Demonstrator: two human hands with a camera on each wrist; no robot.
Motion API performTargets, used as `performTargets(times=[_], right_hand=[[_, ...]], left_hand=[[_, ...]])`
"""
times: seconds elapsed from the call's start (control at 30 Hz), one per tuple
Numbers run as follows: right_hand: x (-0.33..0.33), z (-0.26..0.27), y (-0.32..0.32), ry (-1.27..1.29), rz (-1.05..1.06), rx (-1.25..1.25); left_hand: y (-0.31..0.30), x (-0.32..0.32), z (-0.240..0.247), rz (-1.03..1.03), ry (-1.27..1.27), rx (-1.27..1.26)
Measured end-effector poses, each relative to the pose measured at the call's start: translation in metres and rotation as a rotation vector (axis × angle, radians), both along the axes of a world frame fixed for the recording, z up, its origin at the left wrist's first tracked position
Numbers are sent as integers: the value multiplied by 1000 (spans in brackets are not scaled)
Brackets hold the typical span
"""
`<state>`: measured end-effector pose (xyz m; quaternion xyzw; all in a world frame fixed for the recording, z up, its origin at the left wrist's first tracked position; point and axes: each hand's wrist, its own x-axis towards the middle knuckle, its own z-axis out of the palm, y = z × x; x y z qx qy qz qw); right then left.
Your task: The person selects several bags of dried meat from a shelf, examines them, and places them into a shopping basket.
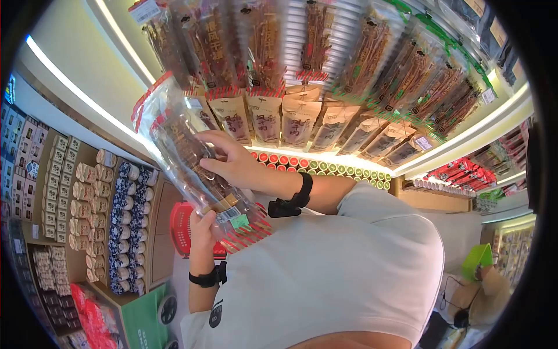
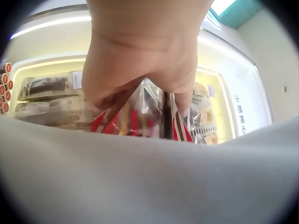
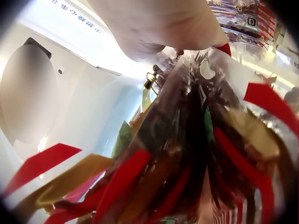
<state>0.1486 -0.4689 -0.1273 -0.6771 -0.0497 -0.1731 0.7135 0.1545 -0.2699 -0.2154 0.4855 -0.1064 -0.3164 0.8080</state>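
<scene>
A long clear plastic bag of dark dried meat (image 1: 195,160) is held slantwise in front of the chest, with red stripes, a barcode label and a green sticker at its lower end. My left hand (image 1: 202,232) grips that lower end at its edge; in the left wrist view thumb and fingers of the same hand (image 2: 140,60) come down on either side of striped film. Higher up, my right hand (image 1: 232,163) pinches the bag's front with thumb and fingers. Film puckers up beneath that hand (image 3: 163,23) in the right wrist view.
Similar long bags (image 1: 314,43) hang above a row of paper pouches (image 1: 296,119) on the lit shelf. Red and green-lidded cans (image 1: 325,167) stand underneath. A red basket (image 1: 181,230) lies behind my left hand. Stacked jars (image 1: 128,227) fill shelves at left; another person (image 1: 476,296) is at right.
</scene>
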Motion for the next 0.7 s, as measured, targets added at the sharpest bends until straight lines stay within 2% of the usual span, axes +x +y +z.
performTargets(times=[0.07,0.1,0.2,0.23,0.27,0.3,0.33,0.37,0.4,0.43,0.47,0.5,0.57,0.6,0.67,0.7], right_hand=[[-3,7,-1,26,4,6],[-3,7,-1,14,-22,-31],[-1,7,-3,-93,-84,-273],[5,5,-8,-133,2,-237],[1,18,-13,2,139,6],[6,13,-21,-67,114,13],[7,14,-31,-79,199,190],[7,8,-45,-61,258,237],[7,-3,-60,-52,280,252],[8,-19,-74,-46,413,145],[6,-32,-83,-45,544,32],[1,-41,-83,-37,566,37],[-10,-55,-76,218,543,-286],[-8,-60,-73,225,570,-278],[-3,-70,-64,439,796,-397],[-3,-77,-57,451,717,-424]], left_hand=[[-4,1,0,-49,-36,-168],[-8,0,8,-97,-37,-172],[-15,3,14,-5,-102,-17],[-14,5,17,-5,-87,-30],[-15,8,20,-1,-69,-41],[-15,10,26,-25,-58,-87],[-14,12,34,-47,-50,-140],[-10,15,40,-22,-39,-119],[-5,18,45,-65,-73,-224],[-2,21,51,-106,-109,-333],[1,22,61,-82,-105,-328],[4,24,72,-17,-133,-293],[20,36,69,74,-150,-248],[35,51,61,115,-150,-242],[46,63,61,238,-157,-198],[45,64,75,209,-219,-179]])
